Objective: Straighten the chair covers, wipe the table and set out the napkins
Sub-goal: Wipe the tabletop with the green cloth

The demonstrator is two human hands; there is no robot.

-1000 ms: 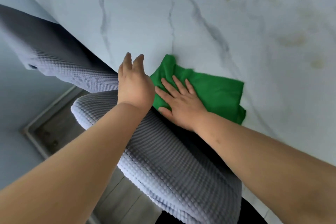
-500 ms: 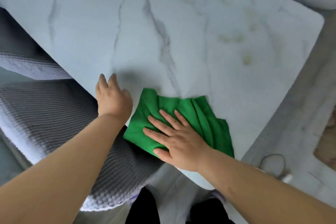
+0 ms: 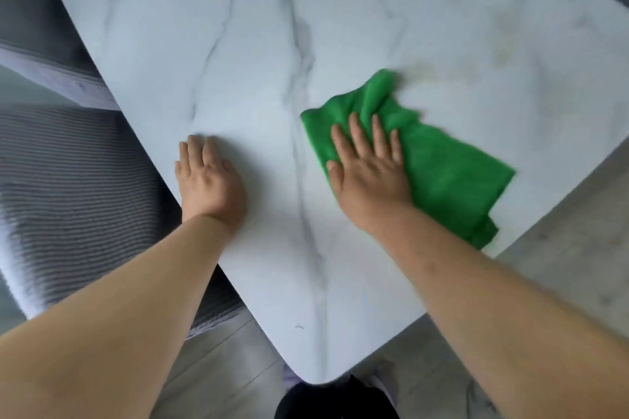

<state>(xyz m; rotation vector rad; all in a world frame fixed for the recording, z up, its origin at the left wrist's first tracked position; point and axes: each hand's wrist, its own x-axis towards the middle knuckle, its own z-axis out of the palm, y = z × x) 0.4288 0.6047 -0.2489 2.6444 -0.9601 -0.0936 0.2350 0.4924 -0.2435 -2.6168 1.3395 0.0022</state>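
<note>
A white marble-look table [image 3: 238, 44] with grey veins fills most of the view. A crumpled green cloth [image 3: 439, 163] lies on it near the right edge. My right hand [image 3: 369, 170] presses flat on the cloth's left part, fingers straight and spread. My left hand [image 3: 209, 180] rests flat on the bare tabletop close to the left edge, fingers straight. Faint yellowish stains [image 3: 503, 48] show on the table beyond the cloth. A chair with a grey ribbed cover [image 3: 68, 201] stands at the table's left side.
A second grey-covered chair [image 3: 37, 44] stands further back on the left. The table's rounded near corner [image 3: 316, 374] points toward me. Grey floor [image 3: 571, 248] lies to the right and below.
My right hand has slid the green cloth from the near left edge toward the table's right side. My left hand has moved from the edge onto the tabletop.
</note>
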